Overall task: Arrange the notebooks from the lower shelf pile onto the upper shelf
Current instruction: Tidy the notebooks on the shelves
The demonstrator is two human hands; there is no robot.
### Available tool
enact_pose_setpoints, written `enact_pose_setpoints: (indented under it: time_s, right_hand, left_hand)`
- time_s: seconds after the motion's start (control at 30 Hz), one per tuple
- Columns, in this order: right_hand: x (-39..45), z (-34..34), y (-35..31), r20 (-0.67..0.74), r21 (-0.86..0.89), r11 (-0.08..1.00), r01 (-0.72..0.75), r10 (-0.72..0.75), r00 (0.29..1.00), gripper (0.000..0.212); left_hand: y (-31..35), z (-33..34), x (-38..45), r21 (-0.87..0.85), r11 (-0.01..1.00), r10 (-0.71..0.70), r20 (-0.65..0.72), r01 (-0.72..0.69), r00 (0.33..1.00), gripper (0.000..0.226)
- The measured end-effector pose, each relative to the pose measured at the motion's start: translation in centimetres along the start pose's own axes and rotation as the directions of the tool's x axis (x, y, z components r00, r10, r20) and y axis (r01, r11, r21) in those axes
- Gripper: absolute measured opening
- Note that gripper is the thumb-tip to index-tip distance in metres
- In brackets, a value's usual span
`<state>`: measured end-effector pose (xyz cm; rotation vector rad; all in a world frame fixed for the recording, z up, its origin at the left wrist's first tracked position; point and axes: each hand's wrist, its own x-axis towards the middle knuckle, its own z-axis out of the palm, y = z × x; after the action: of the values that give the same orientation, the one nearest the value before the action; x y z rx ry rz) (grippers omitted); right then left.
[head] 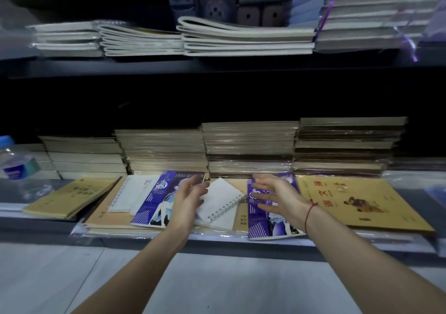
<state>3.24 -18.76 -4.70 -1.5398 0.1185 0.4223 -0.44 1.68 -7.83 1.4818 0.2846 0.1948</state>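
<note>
Hands [190,199] [277,196] hover over purple notebooks [156,200] at the lower shelf's front edge [241,243], fingers spread, holding nothing.

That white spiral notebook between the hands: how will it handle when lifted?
The white spiral notebook looks thin, so probably light and somewhat floppy. It lies tilted across other covers near the left hand, so it may slide. A grip at the wire binding likely keeps the pages together.
</note>
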Motion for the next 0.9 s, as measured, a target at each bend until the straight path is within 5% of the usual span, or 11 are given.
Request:
enact_pose_setpoints:
  time_s: [0.23,0.33,0.4,0.47,0.53,0.6,0.77,0.9]
  right_hand:
    - [1.4,1.0,1.5,-0.019,0.068,0.995,-0.079,0.080,0.997,0.027]
    - [1.5,1.5,2.0,-0.004,0.073,0.992,-0.104,0.104,0.995,0.030]
    - [1.6,1.7,2.3,0.008,0.062,0.991,-0.115,0.115,0.993,0.026]
    - [1.8,1.7,2.6,0.018,0.052,0.990,-0.130,0.129,0.991,0.024]
    - [2.0,1.7,2.9,0.018,0.049,0.989,-0.140,0.139,0.990,0.025]
    - [2.0,1.6,2.9,0.011,0.052,0.988,-0.143,0.143,0.990,0.026]
    - [2.1,0.6,3.2,-0.011,0.063,0.987,-0.145,0.146,0.989,0.031]
    - [2.0,-0.6,3.4,-0.069,0.105,0.984,-0.144,0.151,0.986,0.031]
  left_hand:
    - [-2.9,0.0,0.9,0.175,0.984,0.025,0.025,-0.029,0.999,0.037]
    - [-4.0,0.0,1.3,0.407,0.911,0.054,0.050,-0.070,0.997,0.044]
    - [-4.6,-0.1,1.4,0.652,0.745,0.090,0.113,-0.142,0.989,0.046]
    - [-5.1,0.1,1.3,0.860,0.440,0.055,0.261,-0.258,0.964,0.050]
    - [-5.6,0.7,1.0,0.926,0.102,-0.041,0.368,-0.363,0.929,0.054]
    - [-5.5,1.2,0.8,0.928,-0.093,-0.074,0.356,-0.362,0.932,0.055]
    - [-5.5,1.7,1.9,0.901,-0.299,-0.037,0.319,-0.315,0.947,0.060]
    - [-5.2,1.3,2.6,0.880,-0.306,0.005,0.384,-0.364,0.923,0.054]
